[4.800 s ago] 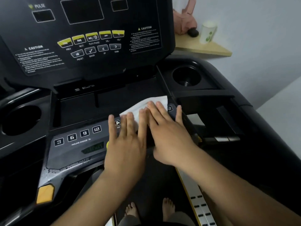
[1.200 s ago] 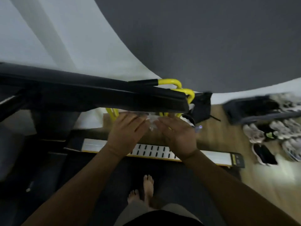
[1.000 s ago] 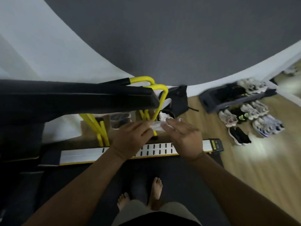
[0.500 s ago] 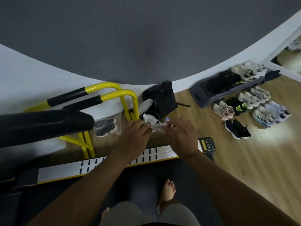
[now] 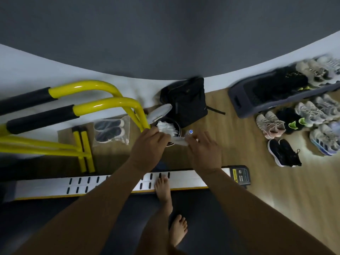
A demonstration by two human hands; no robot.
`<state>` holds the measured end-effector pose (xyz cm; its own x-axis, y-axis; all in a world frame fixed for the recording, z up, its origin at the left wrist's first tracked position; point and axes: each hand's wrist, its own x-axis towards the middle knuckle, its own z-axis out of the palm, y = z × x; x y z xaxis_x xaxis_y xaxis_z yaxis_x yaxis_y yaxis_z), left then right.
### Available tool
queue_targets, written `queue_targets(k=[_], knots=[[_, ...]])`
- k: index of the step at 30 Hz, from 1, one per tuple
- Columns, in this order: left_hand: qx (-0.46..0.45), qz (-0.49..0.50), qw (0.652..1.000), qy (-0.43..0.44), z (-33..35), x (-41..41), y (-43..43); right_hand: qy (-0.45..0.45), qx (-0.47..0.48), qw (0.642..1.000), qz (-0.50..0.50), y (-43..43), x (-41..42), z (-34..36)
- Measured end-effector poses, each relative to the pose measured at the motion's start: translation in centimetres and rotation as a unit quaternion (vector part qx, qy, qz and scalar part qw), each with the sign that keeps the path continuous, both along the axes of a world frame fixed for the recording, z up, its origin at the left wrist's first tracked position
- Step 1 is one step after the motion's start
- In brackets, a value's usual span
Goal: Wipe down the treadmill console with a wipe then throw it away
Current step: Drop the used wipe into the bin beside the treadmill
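Dim, grainy view; wide-angle lens is bending the wall (image 5: 165, 43) edge; shoes (image 5: 312, 74) at right are smearing with motion blur.

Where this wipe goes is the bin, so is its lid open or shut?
Open: the lid stands tilted up; white tissue shows inside the bin.

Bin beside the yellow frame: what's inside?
The bin, lid open, holds crumpled white tissue. The left hand, right hand and the wipe they hold cover its near side; anything deeper is hidden.
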<state>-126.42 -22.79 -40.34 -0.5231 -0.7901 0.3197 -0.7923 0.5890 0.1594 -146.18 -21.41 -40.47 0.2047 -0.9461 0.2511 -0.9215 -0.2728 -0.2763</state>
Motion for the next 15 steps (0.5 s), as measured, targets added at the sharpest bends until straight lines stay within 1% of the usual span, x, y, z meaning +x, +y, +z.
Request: queue_targets(k=[2,6,9,11,13,14,15], knots=[[0.024,0.012,1.0,0.01,-4.7,0.0,-2.2,-0.015,0.043,0.999,-0.019,-2.3,0.2,-4.2],[0.093,0.087,0.991,0.041,-14.1,-0.4,-4.8,-0.065,0.117,0.989,-0.06,-6.1,1.3,-13.1],[0.144,0.153,0.974,0.087,-21.9,-0.2,-6.7,-0.089,0.124,0.986,-0.062,-8.8,2.3,-20.8],[0.147,0.185,0.965,0.114,-27.6,0.2,-8.4,-0.106,0.121,0.985,-0.059,-10.8,2.9,-25.8],[0.157,0.2,0.96,0.118,-33.8,0.6,-9.9,-0.093,0.127,0.987,-0.041,-12.2,3.4,-31.5],[0.181,0.205,0.955,0.11,-36.7,0.7,-10.4,-0.078,0.152,0.985,-0.026,-12.8,3.6,-34.6],[0.232,0.203,0.947,0.092,-39.5,0.7,-10.6,-0.061,0.197,0.978,-0.016,-13.3,3.7,-37.6]])
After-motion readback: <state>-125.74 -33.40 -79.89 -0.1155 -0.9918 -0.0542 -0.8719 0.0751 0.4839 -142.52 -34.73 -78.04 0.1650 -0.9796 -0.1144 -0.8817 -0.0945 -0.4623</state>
